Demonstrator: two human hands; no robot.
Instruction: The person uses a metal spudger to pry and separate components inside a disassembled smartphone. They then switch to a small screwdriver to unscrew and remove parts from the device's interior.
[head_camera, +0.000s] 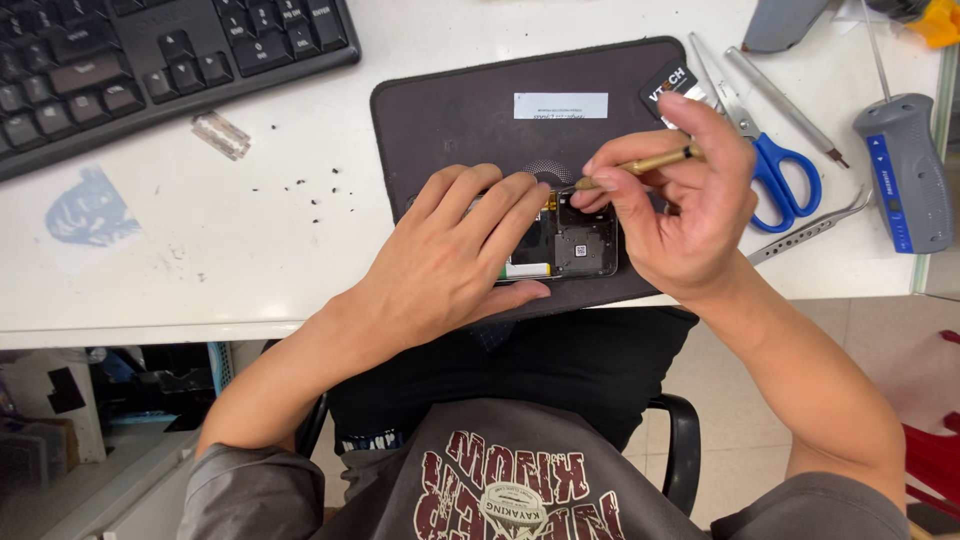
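While the left hand (455, 255) lies flat over the phone (570, 240), fingers pressed together and pinning it to the mat (450, 110), the right hand (675, 200) pinches a brass-coloured tool (640, 165) between thumb and fingertips — tip angled down-left onto the phone's far edge. Phone sits back-off, near edge of the mat, centre of the scene; dark boards and a bit of orange flex show at its right end, the left part is hidden under the hand.

Around it:
- keyboard (150, 60) far left
- small clear ridged piece (220, 135) just near the keyboard, dark specks (305, 190) scattered right of it
- blue-handled scissors (770, 165) right of the mat, partly behind the right hand
- tweezers (810, 230) near the scissors
- thin metal pick (785, 105) beyond them
- grey-and-blue driver (905, 170) far right, at the desk (250, 260) edge

Dark card (670, 85) rests on the mat's far right corner — fingertips just overlap it.
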